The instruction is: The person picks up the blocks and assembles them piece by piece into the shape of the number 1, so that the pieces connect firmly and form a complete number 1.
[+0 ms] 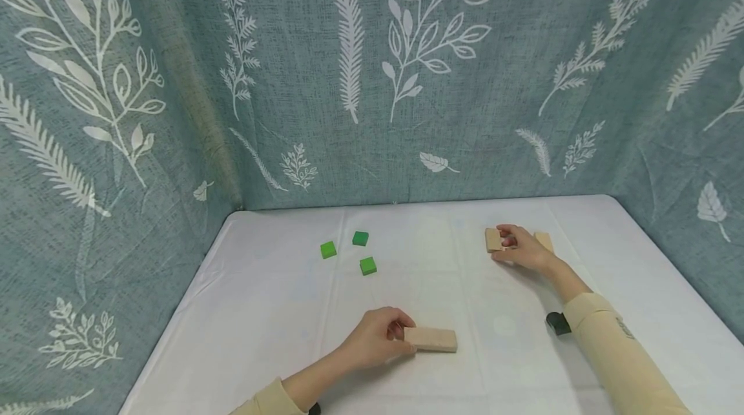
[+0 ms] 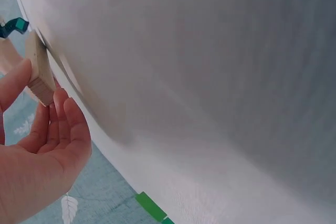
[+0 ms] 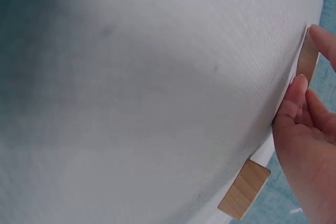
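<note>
Left hand [image 1: 380, 339]: thumb and fingers gripping the left end of a long wooden block [image 1: 433, 339], located at the near middle of the white table [image 1: 250, 318]. Right hand [image 1: 526, 251]: thumb and fingers pinching a shorter wooden block [image 1: 492, 241] toward the far right, another wooden piece [image 1: 544, 240] just beside that hand. Also: three green blocks [image 1: 368, 266], grouped left of centre, before a leaf-printed curtain [image 1: 372, 163]

I'd call this a curtained booth: leaf-print drapes [image 1: 372, 79] hang from nine o'clock through twelve to three around a white-clothed table [image 1: 279, 305], hiding the wider room.
</note>
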The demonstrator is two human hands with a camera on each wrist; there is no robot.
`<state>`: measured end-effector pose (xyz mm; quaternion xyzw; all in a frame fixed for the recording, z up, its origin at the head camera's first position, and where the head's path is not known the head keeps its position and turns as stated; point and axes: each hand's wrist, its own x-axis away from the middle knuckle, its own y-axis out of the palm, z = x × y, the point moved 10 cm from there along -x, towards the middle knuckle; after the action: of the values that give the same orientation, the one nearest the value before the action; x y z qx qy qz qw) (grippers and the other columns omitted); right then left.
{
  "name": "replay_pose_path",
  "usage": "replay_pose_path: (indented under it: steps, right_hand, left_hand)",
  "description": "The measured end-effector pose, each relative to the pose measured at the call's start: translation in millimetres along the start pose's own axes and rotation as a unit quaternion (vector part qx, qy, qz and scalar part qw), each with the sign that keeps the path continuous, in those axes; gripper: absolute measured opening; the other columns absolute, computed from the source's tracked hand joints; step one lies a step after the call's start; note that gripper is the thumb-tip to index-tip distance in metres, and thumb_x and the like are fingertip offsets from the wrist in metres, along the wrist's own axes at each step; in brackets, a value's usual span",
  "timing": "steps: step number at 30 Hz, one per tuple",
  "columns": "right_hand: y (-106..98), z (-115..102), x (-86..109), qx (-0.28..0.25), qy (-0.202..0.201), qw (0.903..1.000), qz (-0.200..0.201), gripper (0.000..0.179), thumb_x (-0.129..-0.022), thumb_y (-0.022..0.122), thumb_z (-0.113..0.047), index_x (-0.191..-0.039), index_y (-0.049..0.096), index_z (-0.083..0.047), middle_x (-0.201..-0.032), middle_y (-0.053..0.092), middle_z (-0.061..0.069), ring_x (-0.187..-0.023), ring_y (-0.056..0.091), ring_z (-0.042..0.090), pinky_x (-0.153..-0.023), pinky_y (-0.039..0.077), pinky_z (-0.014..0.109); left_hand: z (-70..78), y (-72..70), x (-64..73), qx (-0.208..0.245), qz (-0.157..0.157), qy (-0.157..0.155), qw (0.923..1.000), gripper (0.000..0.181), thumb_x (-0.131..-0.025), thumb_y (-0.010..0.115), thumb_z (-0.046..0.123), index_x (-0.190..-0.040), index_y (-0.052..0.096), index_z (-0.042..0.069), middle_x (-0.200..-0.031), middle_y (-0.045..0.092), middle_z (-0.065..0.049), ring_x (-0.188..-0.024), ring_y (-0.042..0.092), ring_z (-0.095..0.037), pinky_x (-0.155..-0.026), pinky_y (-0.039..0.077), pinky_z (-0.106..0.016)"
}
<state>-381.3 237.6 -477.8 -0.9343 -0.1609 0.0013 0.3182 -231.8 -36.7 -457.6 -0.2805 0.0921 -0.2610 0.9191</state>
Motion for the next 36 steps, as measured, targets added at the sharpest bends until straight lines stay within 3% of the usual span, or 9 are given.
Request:
replay_pose_path:
  steps: [13,36]
  right_hand:
    - [0,1,-0.3,0.004,-0.005,1.0000,0.000,0.073,-0.092,0.068,-0.016,-0.145,0.026,0.012,-0.125,0.042,0.027,-0.108,0.043,0.034,-0.089,0.042,0.045]
    - [-2,3,0.1,-0.007,-0.006,1.0000,0.000,0.070,-0.092,0.068,-0.012,-0.144,0.028,0.012,-0.128,0.040,0.028,-0.110,0.045,0.035,-0.090,0.043,0.044]
  left_hand:
    - [0.5,8.2,6.5,0.006,-0.018,0.007,0.9998,0.027,-0.075,0.084,0.011,-0.096,0.067,0.008,-0.081,0.058,0.006,-0.073,0.051,-0.008,-0.066,0.042,-0.020]
    - [5.2,18.4,11.8,-0.030,-0.048,-0.002,0.9984,0.030,-0.071,0.086,0.010,-0.093,0.067,0.012,-0.082,0.057,0.013,-0.077,0.052,-0.003,-0.072,0.044,-0.019]
